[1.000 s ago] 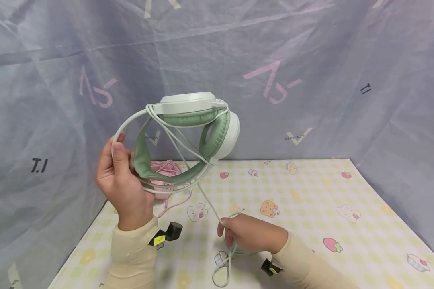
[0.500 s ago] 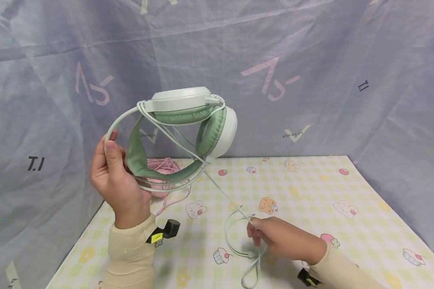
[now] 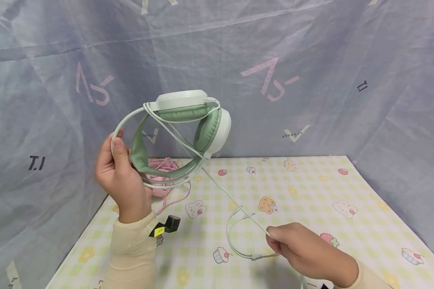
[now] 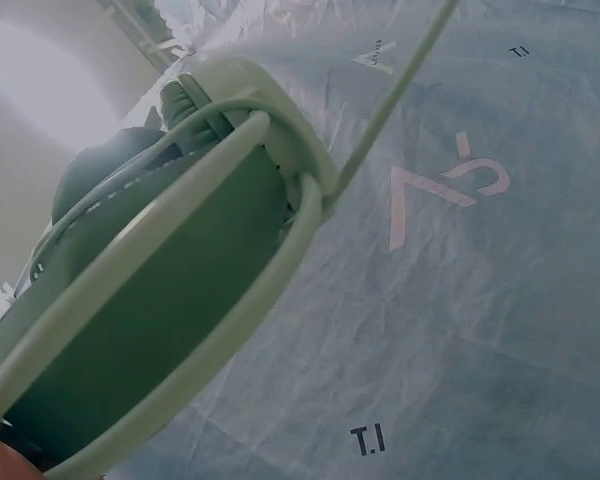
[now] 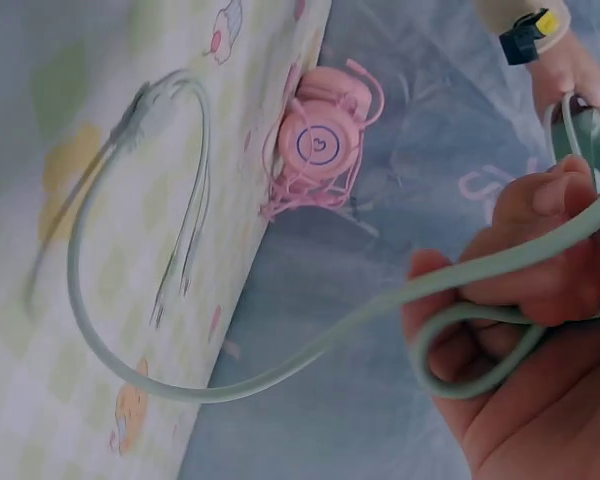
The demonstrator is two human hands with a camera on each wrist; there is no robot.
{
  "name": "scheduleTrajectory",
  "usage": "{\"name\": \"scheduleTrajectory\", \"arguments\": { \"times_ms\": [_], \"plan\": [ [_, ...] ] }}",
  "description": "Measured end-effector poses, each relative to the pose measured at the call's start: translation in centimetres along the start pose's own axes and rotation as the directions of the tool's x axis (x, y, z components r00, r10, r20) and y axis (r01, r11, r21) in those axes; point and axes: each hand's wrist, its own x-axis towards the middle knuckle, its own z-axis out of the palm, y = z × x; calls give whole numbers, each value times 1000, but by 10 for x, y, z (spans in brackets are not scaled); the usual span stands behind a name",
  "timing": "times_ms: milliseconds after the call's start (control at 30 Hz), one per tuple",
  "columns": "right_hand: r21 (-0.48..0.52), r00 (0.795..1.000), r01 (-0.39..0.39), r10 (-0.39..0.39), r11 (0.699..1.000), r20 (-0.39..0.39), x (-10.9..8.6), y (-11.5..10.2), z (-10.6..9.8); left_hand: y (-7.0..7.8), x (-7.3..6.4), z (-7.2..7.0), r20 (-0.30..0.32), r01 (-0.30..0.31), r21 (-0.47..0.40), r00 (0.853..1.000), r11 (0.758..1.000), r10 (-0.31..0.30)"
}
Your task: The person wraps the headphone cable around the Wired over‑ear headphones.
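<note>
My left hand [image 3: 121,172] grips the headband of green and white headphones [image 3: 182,100], holding them sideways above the table. Their two round ear cups, padded in green, point to the right. Several turns of pale green cable wrap the band and cross its opening. My right hand [image 3: 307,249] pinches that cable [image 3: 240,207], which runs taut down from the headphones. In the right wrist view, a loop of the cable [image 5: 470,385] lies against my curled fingers. The cable's far part, with a small splitter [image 3: 256,256] and two thin plug ends, lies curved over the tablecloth.
Pink headphones [image 3: 160,188] with a bundled pink cord stand at the table's back left, partly hidden behind the green pair. A checked tablecloth [image 3: 311,192] with cartoon prints covers the table. Grey curtains [image 3: 329,100] hang close behind and at both sides.
My right hand has moved right and somewhat down, drawing out a longer stretch of cable from the headphones. The left hand keeps its grip, shifting only slightly.
</note>
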Motion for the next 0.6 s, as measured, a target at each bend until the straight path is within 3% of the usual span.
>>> {"name": "scheduleTrajectory", "arguments": {
  "times_ms": [233,367,533,600],
  "plan": [
    [-115,998,-62,59,991,-26,-12,-7,-12,-1,4,-5,56,27,102,998,994,-33],
    [-158,994,-98,90,983,-58,-19,-10,-23,-2,5,-8,48,87,107,995,990,-92],
    [-182,999,-34,30,983,-29,-22,-21,-30,-7,2,-9,82,102,186,990,977,-119],
    [-191,999,32,-38,981,-24,-22,-24,-30,-9,1,-9,108,94,238,987,967,-122]
  ]
}}
